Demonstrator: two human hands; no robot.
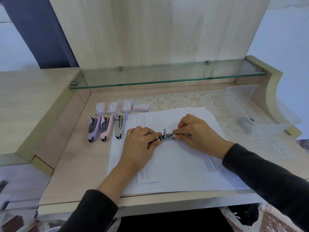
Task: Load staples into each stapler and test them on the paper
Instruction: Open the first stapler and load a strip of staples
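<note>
Chrome metal stapler (167, 137), long and narrow, gripped at opposite ends by left hand (140, 141) and right hand (197, 131) over smooth white paper (175, 164) on pale woodgrain desk (75, 164).

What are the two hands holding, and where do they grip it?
A metal stapler lying on the paper: the left hand grips its left end, the right hand its right end.

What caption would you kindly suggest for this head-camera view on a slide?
Both hands, left hand and right hand, hold an opened metal stapler over the paper, three staplers lying alongside.
</note>
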